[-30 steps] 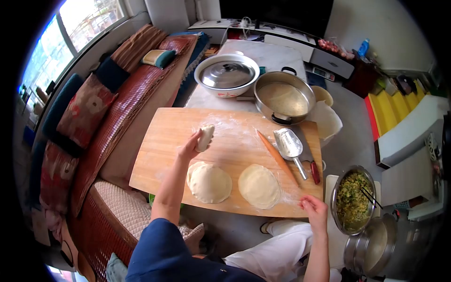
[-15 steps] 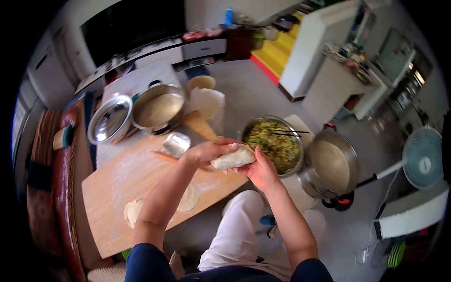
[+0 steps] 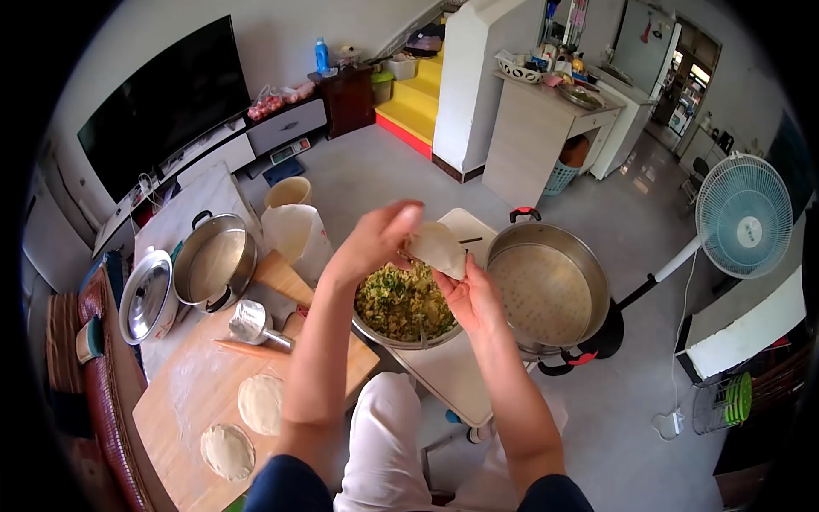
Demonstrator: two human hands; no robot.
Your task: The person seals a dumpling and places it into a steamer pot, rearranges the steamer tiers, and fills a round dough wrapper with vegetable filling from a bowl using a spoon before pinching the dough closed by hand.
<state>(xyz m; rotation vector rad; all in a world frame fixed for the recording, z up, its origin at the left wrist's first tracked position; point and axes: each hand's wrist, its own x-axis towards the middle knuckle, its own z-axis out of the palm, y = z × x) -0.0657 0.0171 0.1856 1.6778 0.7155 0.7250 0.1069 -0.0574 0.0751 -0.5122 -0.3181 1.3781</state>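
A folded piece of pale dough is held up over the metal bowl of chopped green and yellow filling. My right hand grips its lower right edge from below. At its left edge is my left hand, blurred, with the fingers curled towards the dough; their tips are partly hidden. Two flat dough rounds, one above the other, lie on the floured wooden board. An orange rolling pin and a metal scoop rest near the board's far edge.
Right of the filling bowl stands a large steel pot with black and red handles. Another pot and a lidded basin are at the left. A pale stool supports the bowl. A fan stands at the right.
The view has turned right, from the board towards the filling bowl and steel pot. The dough, first in my left hand alone, came between both hands and is now over the bowl.
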